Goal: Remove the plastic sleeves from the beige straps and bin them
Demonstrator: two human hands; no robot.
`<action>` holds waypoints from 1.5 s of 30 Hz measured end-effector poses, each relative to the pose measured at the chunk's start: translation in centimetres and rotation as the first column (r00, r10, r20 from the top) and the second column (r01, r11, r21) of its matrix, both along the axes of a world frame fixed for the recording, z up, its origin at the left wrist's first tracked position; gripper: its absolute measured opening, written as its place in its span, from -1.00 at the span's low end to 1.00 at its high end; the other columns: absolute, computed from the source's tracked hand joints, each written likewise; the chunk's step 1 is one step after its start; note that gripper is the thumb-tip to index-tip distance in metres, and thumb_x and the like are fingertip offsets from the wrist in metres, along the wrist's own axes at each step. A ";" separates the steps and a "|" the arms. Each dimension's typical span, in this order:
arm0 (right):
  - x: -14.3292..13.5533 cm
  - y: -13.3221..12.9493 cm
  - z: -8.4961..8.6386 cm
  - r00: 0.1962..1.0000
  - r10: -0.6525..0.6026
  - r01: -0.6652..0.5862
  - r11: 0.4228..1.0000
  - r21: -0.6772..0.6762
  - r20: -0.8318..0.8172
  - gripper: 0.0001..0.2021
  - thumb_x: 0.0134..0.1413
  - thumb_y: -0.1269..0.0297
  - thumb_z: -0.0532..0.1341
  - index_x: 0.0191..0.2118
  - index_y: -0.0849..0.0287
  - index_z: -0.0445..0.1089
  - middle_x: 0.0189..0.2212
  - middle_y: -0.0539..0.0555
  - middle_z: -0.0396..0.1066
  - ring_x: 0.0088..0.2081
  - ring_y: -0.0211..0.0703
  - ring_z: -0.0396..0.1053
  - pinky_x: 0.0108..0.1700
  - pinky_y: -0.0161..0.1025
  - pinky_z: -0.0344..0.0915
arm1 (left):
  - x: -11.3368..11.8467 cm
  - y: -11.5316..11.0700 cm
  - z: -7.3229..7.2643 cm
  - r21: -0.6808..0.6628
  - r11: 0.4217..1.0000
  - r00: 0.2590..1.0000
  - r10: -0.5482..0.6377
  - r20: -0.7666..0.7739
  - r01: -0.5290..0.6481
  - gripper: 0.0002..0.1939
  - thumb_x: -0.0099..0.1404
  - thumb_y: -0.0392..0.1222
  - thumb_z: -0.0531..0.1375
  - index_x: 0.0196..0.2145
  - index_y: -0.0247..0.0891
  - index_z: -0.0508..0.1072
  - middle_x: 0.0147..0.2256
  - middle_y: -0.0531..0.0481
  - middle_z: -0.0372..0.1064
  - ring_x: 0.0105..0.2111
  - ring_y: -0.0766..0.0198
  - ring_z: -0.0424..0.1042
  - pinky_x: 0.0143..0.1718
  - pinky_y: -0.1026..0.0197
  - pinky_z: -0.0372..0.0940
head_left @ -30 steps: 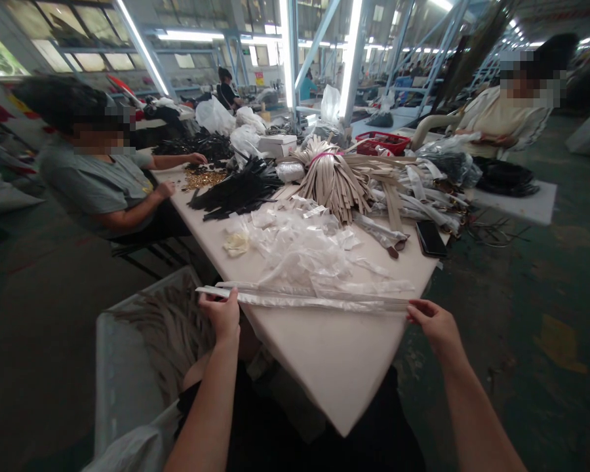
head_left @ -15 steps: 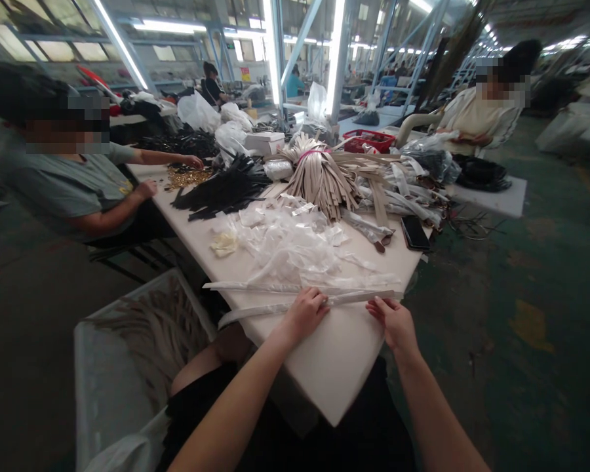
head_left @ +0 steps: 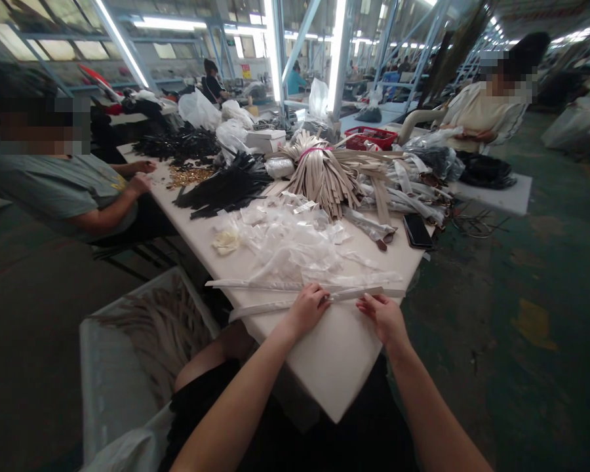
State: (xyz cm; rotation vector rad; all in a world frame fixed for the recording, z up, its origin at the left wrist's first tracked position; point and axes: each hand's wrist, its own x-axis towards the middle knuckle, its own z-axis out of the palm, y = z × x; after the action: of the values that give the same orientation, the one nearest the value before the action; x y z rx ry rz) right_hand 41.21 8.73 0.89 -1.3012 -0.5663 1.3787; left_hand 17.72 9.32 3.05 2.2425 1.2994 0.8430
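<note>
My left hand [head_left: 312, 306] is closed on a long pale strap [head_left: 353, 295], which seems to be in a clear plastic sleeve. Its tail runs left and hangs over the table edge. Near the strap's right end, the thumb and fingers of my right hand [head_left: 382, 316] pinch its lower edge. Just behind lies a second sleeved strap [head_left: 255, 284], partly covered by my left hand. Crumpled clear plastic sleeves [head_left: 295, 246] are heaped beyond both hands on the white table [head_left: 337, 367].
Behind the plastic stand a bundle of beige straps [head_left: 319, 174] and a pile of black straps [head_left: 226, 187]. A phone [head_left: 417, 231] lies near the right edge. Left of my legs is a white bin [head_left: 91, 380] holding straps. Co-workers sit at left [head_left: 63, 190] and far right [head_left: 491, 111].
My right hand and the strap's end have shifted a little left. The left co-worker's outstretched hand has drawn back from the pile toward their body.
</note>
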 end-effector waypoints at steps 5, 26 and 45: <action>0.4 0.3 -0.2 0.992 -0.106 0.102 0.993 0.064 0.069 -0.58 -0.27 0.17 0.53 -0.31 0.29 0.45 -0.44 0.09 0.54 -0.45 -0.15 0.55 -0.36 -0.33 0.55 | -0.1 -0.6 0.9 0.024 1.000 0.996 0.007 -0.085 -0.005 -0.72 0.28 -0.24 0.27 -0.04 -0.19 0.47 -0.11 -0.11 0.38 -0.04 0.09 0.35 0.07 0.05 0.25; 10.3 0.9 -3.1 0.918 -0.376 0.370 0.927 0.069 0.127 -0.61 -0.40 0.27 0.51 -0.37 0.29 0.42 -0.50 0.05 0.51 -0.54 -0.18 0.50 -0.46 -0.34 0.51 | -16.1 0.0 4.7 0.410 0.860 0.807 0.461 -0.369 -0.304 -0.58 0.36 -0.37 0.03 0.10 -0.19 0.45 0.03 -0.21 0.40 0.03 -0.02 0.33 0.14 -0.10 0.14; -5.5 1.9 6.1 0.581 0.090 -0.490 0.832 0.259 0.809 -0.82 0.13 0.22 0.22 -0.22 0.16 0.51 -0.38 0.11 0.50 -0.39 -0.11 0.40 -0.23 -0.20 0.34 | -5.2 -0.3 1.9 0.128 0.795 0.775 0.607 -0.178 -0.593 -0.72 0.28 -0.15 0.17 -0.08 -0.27 0.35 -0.20 -0.21 0.41 -0.12 -0.05 0.40 -0.01 -0.10 0.23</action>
State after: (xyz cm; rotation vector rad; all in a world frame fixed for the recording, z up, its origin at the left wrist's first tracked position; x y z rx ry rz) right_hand 35.68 10.67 6.95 -1.3892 -1.6918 0.7649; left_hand 12.50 9.03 4.97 2.0060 2.1914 0.8696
